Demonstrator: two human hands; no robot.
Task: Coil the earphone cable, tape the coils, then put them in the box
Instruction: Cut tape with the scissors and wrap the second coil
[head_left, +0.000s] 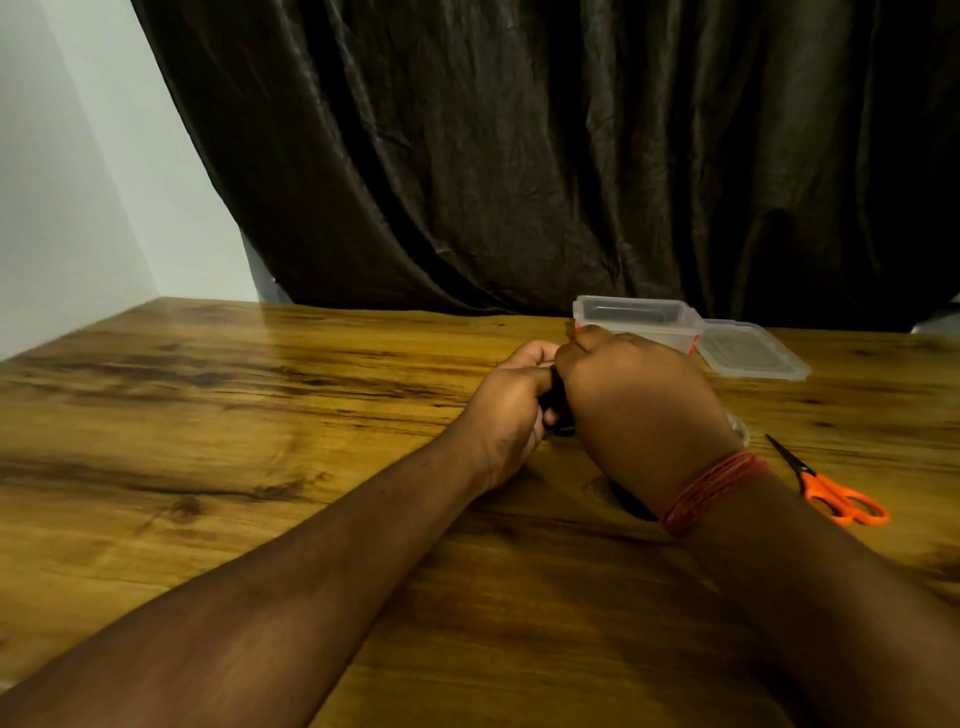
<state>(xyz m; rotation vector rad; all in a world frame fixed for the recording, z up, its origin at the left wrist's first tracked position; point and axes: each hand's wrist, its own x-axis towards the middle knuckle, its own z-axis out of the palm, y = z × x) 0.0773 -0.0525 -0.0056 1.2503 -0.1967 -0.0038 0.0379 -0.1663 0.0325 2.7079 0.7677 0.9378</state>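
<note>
- So we have both hands brought together over the surface, on the near side of the box, with the earphone cable caught between them
- Our left hand has its fingers curled round the dark bundle, so its grip is pinching the cable; our right hand is fisted over the same bundle from the other side, and although its fingertips are hidden from us, we judge that it grips the cable too
- Only a short dark stretch of cable shows in the gap between the hands, so we cannot tell how many turns it has
- A dark strip on the surface under the right wrist may be a loose end of the cable, but we cannot be sure
- What the coming move turns on, as we judge it: the box lies just beyond the right hand's knuckles, open side up, its long axis running left to right, so the right hand is the nearer one for a drop-in
- Taping has to come before that, we reckon; something pale and clear peeks out by the right wrist, nearer us than the box, possibly tape, too hidden to call
- Counting: two hands, one cable, one box, one lid lying flat against the box's right end, one pair of orange-handled scissors nearer us and to the right of the box
</note>
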